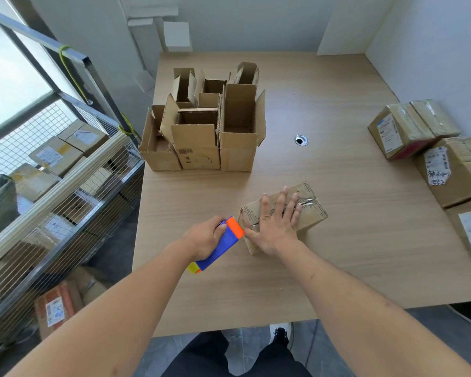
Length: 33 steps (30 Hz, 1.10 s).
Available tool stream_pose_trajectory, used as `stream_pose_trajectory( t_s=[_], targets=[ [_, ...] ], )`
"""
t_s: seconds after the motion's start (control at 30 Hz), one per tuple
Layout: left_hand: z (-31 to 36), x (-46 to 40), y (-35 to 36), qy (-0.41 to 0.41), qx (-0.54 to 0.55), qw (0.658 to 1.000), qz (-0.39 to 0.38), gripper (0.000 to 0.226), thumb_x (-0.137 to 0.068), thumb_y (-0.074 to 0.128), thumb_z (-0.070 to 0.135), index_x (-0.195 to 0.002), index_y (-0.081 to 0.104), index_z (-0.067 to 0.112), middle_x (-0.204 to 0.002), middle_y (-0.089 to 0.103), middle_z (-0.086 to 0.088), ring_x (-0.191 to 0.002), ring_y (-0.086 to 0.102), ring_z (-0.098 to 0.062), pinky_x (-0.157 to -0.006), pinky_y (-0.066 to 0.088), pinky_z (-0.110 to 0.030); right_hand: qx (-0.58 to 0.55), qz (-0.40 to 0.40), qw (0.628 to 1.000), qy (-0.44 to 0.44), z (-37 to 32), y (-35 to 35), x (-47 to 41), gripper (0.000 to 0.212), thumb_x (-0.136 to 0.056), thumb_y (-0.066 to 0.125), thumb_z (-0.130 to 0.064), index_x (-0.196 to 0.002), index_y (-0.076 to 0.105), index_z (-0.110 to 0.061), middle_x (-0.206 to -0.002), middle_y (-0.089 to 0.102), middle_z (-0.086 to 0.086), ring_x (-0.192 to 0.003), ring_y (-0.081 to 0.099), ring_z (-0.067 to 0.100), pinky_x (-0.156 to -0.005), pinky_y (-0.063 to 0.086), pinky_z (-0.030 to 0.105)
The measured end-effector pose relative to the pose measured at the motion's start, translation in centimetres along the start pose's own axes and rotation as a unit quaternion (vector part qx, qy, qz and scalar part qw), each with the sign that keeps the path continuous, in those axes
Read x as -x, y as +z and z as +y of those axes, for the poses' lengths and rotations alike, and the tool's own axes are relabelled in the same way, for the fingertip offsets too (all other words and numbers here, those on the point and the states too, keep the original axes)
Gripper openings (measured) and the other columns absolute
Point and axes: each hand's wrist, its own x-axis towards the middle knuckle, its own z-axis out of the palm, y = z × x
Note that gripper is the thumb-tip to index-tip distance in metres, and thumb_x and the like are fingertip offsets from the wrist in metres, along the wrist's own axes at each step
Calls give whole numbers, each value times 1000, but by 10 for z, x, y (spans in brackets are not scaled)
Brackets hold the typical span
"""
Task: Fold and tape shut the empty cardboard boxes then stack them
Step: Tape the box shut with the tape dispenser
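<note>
A matt, pale wood-grain surface (337,240) carries brown corrugated cardboard boxes (201,131), their cut edges rough. The closed box (307,213) is creased, worn cardboard. The tape dispenser (223,246) is smooth blue and orange plastic. Sealed parcels (408,126) show glossy clear tape and paper labels.

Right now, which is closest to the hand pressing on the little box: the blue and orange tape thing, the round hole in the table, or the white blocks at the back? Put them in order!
From the right hand, flat on the small box:
1. Tape dispenser, just beside it, gripped by the left hand.
2. Round hole, farther up the table.
3. White blocks, against the far wall.
</note>
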Motion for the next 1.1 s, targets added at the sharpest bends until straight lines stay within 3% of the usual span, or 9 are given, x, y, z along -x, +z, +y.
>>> stream_pose_trajectory(
  t_s=[0.23, 0.33, 0.4, 0.5, 0.7, 0.87, 0.93, 1.0, 1.1],
  targets=[
    [-20, 10, -23, 2, 56, 998, 27, 57, -105, 44, 53, -157, 27, 35, -133, 60, -1, -112, 57, -28, -97, 46, -40, 1, 46, 998, -43, 3, -14, 5, 83, -87, 58, -58, -152, 9, -45, -161, -24, 14, -150, -15, 44, -119, -1, 62],
    [-22, 11, -35, 32, 91, 994, 54, 64, -102, 52, 51, -159, 26, 35, -135, 60, 2, -117, 57, -25, -103, 45, -42, 0, 60, 997, 50, 3, -16, 11, 100, -89, 64, -56, -160, -3, -32, -159, 2, 15, -141, 13, 41, -116, 19, 55],
    [-19, 12, -43, 68, 100, 991, 63, 65, -101, 57, 47, -158, 28, 37, -123, 64, -1, -108, 59, -22, -98, 47, -42, 9, 55, 997, 46, 8, -11, 14, 100, -92, 61, -56, -162, -4, -26, -161, 5, 14, -144, 14, 41, -118, 19, 54],
    [-10, 16, -56, 113, 92, 987, 63, 62, -99, 64, 42, -151, 32, 48, -110, 61, 1, -96, 57, -13, -86, 46, -35, -2, 47, 999, -4, 16, -7, 16, 93, -96, 59, -45, -162, -3, -28, -168, -5, 13, -153, -1, 44, -123, 5, 58],
    [4, 29, -75, 190, 38, 978, 73, 61, -93, 74, 27, -137, 41, 54, -129, 51, 7, -113, 50, -6, -93, 45, -33, -77, 26, 969, -234, 42, -2, 16, 97, -89, 70, -30, -163, 8, -33, -171, -4, -4, -157, -8, 27, -127, -3, 50],
    [5, 36, -83, 220, 0, 972, 79, 61, -89, 80, 27, -134, 46, 50, -135, 49, 17, -118, 50, -11, -97, 46, -35, -187, -22, 929, -318, 40, -6, 14, 105, -76, 69, -55, -163, 19, -24, -169, 16, -13, -156, 1, 10, -127, -6, 34],
    [6, 38, -83, 237, -6, 969, 76, 60, -88, 81, 23, -133, 48, 46, -134, 50, 17, -117, 51, -8, -96, 46, -31, -298, -59, 911, -278, 35, -21, 15, 84, -80, 68, -41, -156, 37, -25, -161, 33, -15, -153, 13, 5, -128, 0, 35],
    [10, 41, -83, 246, -11, 967, 70, 60, -87, 81, 19, -132, 49, 44, -131, 49, 21, -116, 50, -3, -93, 45, -24, -417, -75, 879, -220, 30, -39, 15, 56, -90, 63, -18, -144, 56, -29, -146, 50, -16, -145, 35, 4, -126, 21, 37],
    [18, 44, -85, 248, -13, 967, 61, 61, -88, 80, 17, -132, 49, 45, -130, 47, 26, -116, 49, 1, -89, 42, -17, -519, -76, 824, -215, 24, -65, 19, 26, -98, 65, -18, -122, 73, -22, -127, 70, -6, -124, 61, 9, -111, 46, 41]
  ],
)
